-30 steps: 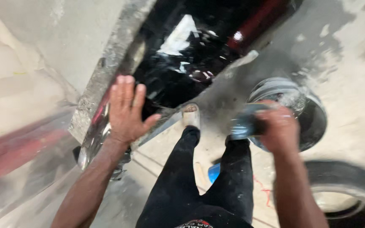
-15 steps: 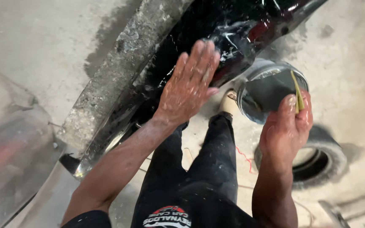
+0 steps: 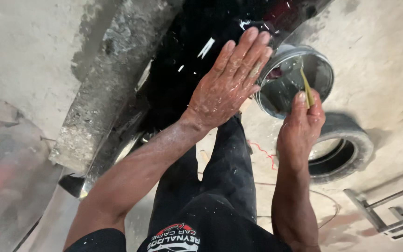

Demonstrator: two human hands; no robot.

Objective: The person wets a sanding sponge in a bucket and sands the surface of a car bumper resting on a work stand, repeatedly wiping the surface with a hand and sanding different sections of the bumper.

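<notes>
The left hand (image 3: 227,86) lies flat on a glossy black car panel (image 3: 187,60), palm down, its fingers (image 3: 245,49) stretched out straight and close together, holding nothing; the skin is wet and speckled with droplets, and the fingertips reach the panel's dark red edge beside a round metal bucket (image 3: 320,70). The right hand (image 3: 301,128) is curled around a thin yellow-green scraper (image 3: 306,88), the thumb and first fingers pinched tight on its lower end while the blade rises upright and dips over the rim of the bucket, which stands on the concrete floor (image 3: 378,56) just beyond the panel. Whether the blade touches the inside of the bucket cannot be told. Left of the black panel runs a rough, grey, crusted strip of bodywork (image 3: 103,93), and farther left a pale, dusty surface (image 3: 19,60). Below the right hand a worn tyre (image 3: 346,149) lies flat on the floor, near the bucket but apart from it. The person's black trousers (image 3: 220,186) fill the lower middle, flecked with white spots, and a grey metal frame (image 3: 388,214) shows at the lower right corner. A thin wire (image 3: 329,205) curves across the floor beside the right forearm.
</notes>
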